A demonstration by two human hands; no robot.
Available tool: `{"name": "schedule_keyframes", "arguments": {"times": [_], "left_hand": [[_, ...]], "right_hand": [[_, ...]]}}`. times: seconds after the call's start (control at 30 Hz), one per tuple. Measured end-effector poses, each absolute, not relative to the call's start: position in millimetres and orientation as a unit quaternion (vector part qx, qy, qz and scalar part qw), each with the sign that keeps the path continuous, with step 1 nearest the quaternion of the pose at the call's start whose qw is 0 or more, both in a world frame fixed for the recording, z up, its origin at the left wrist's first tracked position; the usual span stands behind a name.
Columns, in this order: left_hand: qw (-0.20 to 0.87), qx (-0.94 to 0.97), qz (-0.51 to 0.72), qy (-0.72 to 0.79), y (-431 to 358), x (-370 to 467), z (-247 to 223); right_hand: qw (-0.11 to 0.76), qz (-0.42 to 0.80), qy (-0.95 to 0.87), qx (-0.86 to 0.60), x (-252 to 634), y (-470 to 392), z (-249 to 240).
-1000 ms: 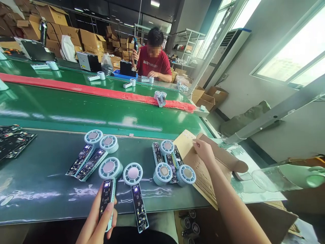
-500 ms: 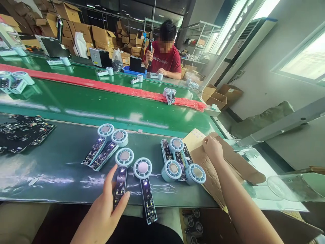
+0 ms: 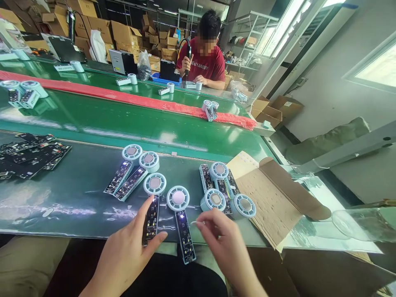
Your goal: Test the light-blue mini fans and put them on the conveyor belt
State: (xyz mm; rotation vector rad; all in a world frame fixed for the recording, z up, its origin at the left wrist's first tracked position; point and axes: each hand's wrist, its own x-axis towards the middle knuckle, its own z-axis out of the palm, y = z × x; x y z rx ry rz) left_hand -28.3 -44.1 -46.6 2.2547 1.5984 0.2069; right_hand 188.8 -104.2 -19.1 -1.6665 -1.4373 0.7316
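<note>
Your left hand lies spread, forefinger and thumb bracketing the handle of one fan unit without closing on it. Your right hand pinches a small pale scrap between thumb and forefinger, just right of the neighbouring fan unit. Both units lie on the dark mat, round heads far, long handles running near toward you. The right-hand one sits between your hands, closer to the right.

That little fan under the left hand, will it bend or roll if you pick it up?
The fan probably stays stiff: its handle is a bare circuit board. It lies flat, so rolling seems unlikely. The exposed parts look fragile, and the round head likely makes it top-heavy.
</note>
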Motion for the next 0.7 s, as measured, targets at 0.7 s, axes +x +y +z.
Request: {"name": "schedule_keyframes", "arguments": {"times": [0.7], "left_hand": [[0.054,0.887,0.338,0.309,-59,-19,-50]], "right_hand": [[0.354,0.307,-0.518,-0.716,162,-89,-41]]}}
